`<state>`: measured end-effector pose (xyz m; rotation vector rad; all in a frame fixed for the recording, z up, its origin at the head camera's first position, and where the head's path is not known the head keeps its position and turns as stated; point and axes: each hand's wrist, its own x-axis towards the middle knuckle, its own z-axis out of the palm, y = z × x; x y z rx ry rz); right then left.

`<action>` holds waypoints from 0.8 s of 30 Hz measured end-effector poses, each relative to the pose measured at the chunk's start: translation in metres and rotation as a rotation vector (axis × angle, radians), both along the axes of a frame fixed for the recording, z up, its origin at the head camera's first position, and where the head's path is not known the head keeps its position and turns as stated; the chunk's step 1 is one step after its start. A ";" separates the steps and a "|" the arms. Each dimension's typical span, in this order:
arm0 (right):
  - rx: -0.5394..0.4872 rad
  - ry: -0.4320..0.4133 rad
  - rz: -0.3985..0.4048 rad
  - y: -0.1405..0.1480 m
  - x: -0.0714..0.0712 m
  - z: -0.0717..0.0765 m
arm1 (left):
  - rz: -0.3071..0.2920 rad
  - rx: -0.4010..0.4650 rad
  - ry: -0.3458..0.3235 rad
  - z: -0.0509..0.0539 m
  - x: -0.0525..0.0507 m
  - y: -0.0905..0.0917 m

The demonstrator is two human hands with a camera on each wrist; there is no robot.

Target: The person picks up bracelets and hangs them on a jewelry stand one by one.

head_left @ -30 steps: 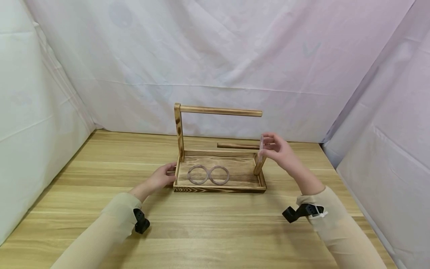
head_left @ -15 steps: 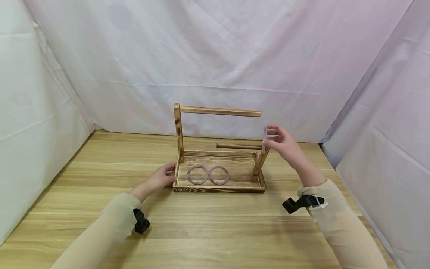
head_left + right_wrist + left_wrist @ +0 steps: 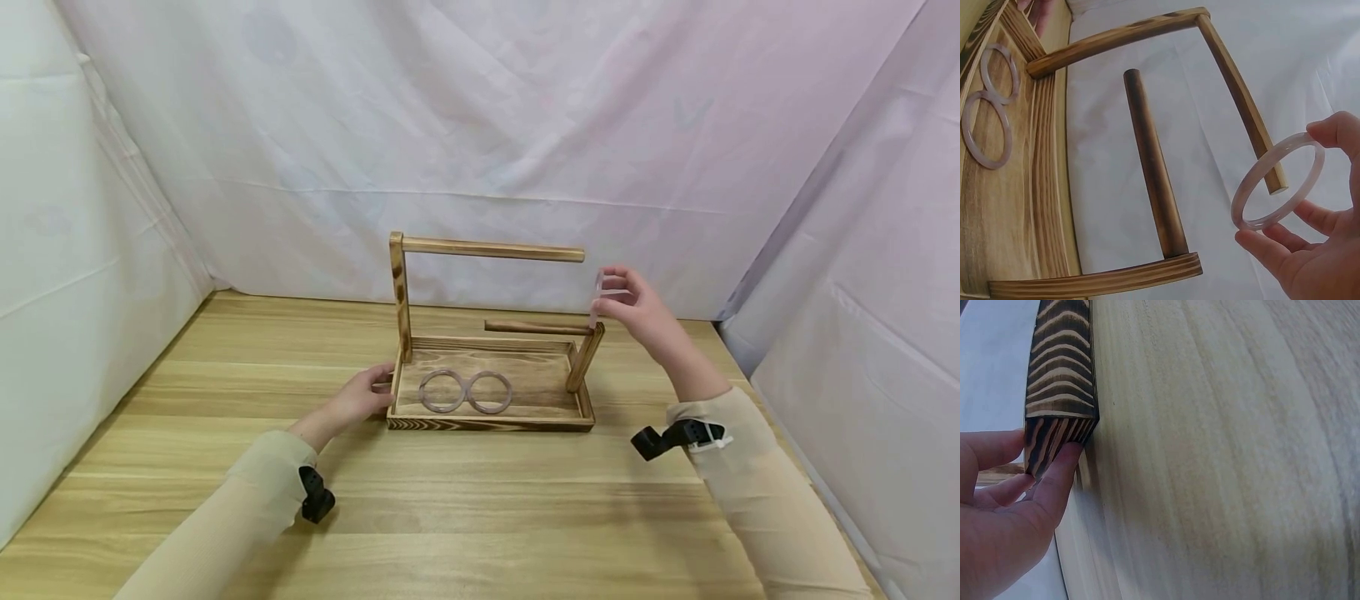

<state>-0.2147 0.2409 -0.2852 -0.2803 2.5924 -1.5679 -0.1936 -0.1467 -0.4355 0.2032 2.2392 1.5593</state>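
Pinching a pale bangle (image 3: 597, 292) between thumb and fingers, your right grip (image 3: 628, 300) is raised at the right end of the wooden tray (image 3: 491, 423). You have that bangle on edge, below and just right of the free end of the upper rod (image 3: 495, 248), near the top of the short post (image 3: 585, 360), where the lower rod (image 3: 534, 327) joins it. From your right wrist, the upper rod's tip lines up with the hoop's opening (your head view shows the two apart). Your left grip (image 3: 358, 398) is holding the tray's left end by its front corner, the thumb lying against the end wall. Inside the tray, toward your side, two other bangles (image 3: 467, 390) lie flat, side by side and touching. The tall post (image 3: 401, 296) rises from the tray's left end and carries the upper rod, which reaches right; the lower rod reaches left from the short post. Your tray sits on the wood-grained tabletop (image 3: 465, 517), with a white sheet (image 3: 480, 108) hanging behind it. A black camera (image 3: 316, 493) is fastened at your left cuff, and its twin (image 3: 670, 437) at your right.
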 end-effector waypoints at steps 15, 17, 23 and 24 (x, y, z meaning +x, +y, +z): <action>-0.030 0.040 0.002 0.005 -0.019 0.010 | -0.012 -0.016 0.008 0.003 0.002 0.002; -0.034 0.044 0.006 0.006 -0.022 0.011 | -0.009 -0.023 0.010 0.003 0.002 0.002; -0.030 0.055 0.020 0.006 -0.030 0.012 | 0.003 -0.026 0.010 0.000 0.001 0.002; -0.025 0.054 0.021 0.005 -0.031 0.012 | 0.002 -0.025 0.011 0.000 0.001 0.002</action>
